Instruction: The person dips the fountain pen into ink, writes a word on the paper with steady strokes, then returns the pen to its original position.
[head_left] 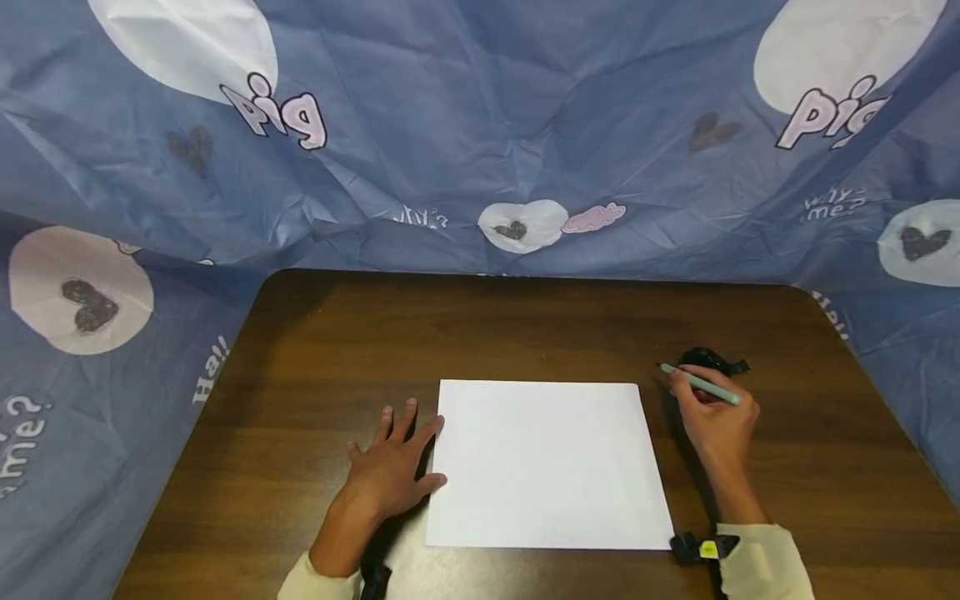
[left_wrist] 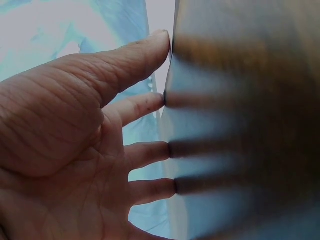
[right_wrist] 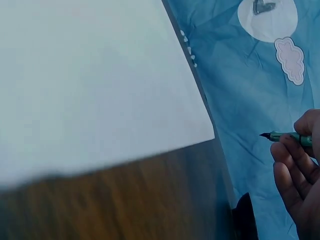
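A blank white sheet of paper (head_left: 551,467) lies flat on the brown wooden table. My left hand (head_left: 390,471) is at its left edge, fingers spread and straight. The thumb and index fingertips touch that edge in the head view; the other fingertips rest on the table. In the left wrist view the same hand (left_wrist: 95,135) shows its palm side. Right of the sheet, my right hand (head_left: 716,417) pinches a light green pen (head_left: 708,385) between thumb and fingers. Its dark pointed tip faces left, clear of the paper. The right wrist view shows the pen (right_wrist: 287,137) held above the table.
A rounded black object (head_left: 708,360) lies on the table (head_left: 487,325) just behind my right hand; its kind is unclear. A blue printed cloth (head_left: 450,150) hangs behind the table and along both sides. Black wrist gear (head_left: 693,548) sits by the right sleeve.
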